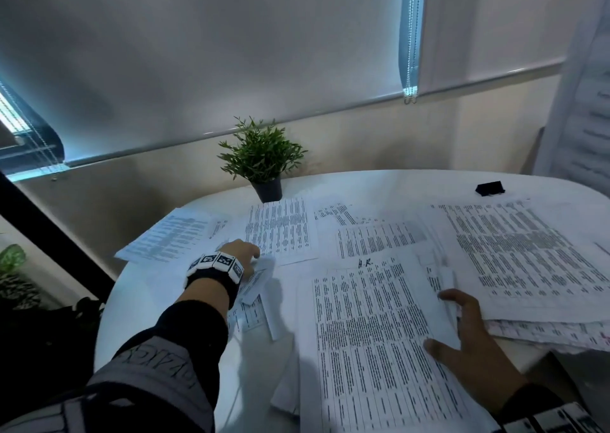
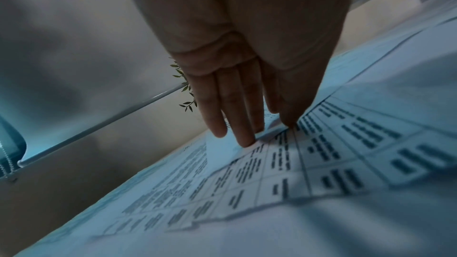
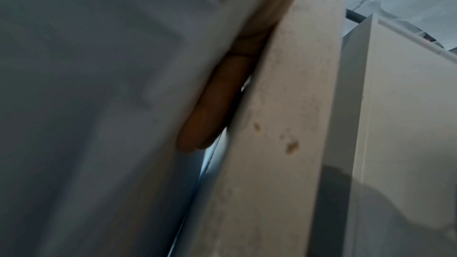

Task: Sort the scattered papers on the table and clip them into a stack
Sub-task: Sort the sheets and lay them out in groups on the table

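1. Under the left hand (image 1: 240, 254), straight fingers (image 2: 243, 124) press a printed sheet (image 2: 259, 173) flat on the bench (image 1: 185, 304).
2. Right hand (image 1: 475, 343) rests spread on a bigger sheet (image 1: 373, 327), gripping nothing.
3. Binder clip (image 1: 490, 188) sits way past those fingers.

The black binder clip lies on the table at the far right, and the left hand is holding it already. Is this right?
Partly. The black binder clip lies at the far right, but no hand holds it. In the head view the left hand touches papers near the potted plant.
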Motion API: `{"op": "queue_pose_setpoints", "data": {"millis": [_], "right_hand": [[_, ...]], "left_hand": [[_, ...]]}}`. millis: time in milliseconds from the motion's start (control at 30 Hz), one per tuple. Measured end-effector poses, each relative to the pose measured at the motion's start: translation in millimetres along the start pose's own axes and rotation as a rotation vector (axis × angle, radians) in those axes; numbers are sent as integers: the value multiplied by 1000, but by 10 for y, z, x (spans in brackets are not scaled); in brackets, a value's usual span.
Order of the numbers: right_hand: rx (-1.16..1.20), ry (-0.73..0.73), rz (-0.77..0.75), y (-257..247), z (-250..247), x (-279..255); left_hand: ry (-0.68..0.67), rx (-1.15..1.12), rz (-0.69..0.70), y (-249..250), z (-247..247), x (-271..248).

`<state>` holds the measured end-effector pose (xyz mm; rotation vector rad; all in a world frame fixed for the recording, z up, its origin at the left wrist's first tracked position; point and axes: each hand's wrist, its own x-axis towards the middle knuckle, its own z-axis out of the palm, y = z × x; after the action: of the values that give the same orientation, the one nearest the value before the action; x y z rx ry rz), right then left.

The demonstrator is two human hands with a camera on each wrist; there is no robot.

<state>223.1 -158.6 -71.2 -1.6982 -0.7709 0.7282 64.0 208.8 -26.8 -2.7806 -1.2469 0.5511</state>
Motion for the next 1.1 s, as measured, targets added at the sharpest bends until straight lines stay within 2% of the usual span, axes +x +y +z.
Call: {"op": "queue_pose_setpoints", "data": {"millis": [267, 500, 700, 800, 867, 967, 1100], "right_hand": [[-41, -2, 11, 7, -3, -1], [-107, 3, -10, 0, 3, -10], [-163, -5, -41, 20, 7, -5], [-189, -27, -45, 39, -2, -2], [-204, -37, -25, 34, -8, 8], [-214, -6, -6, 44, -7, 28], [-172, 64, -2, -38, 34, 15]], "left_hand": [[35, -14, 141, 37, -47, 27], [26, -30, 111, 50, -13, 145], [46, 73, 51, 160, -35, 145], [129, -32, -26, 262, -209, -61], [236, -114, -12, 357, -369, -310], [302, -54, 133, 629, -471, -896], [296, 41, 535, 1030, -137, -1705]]}}
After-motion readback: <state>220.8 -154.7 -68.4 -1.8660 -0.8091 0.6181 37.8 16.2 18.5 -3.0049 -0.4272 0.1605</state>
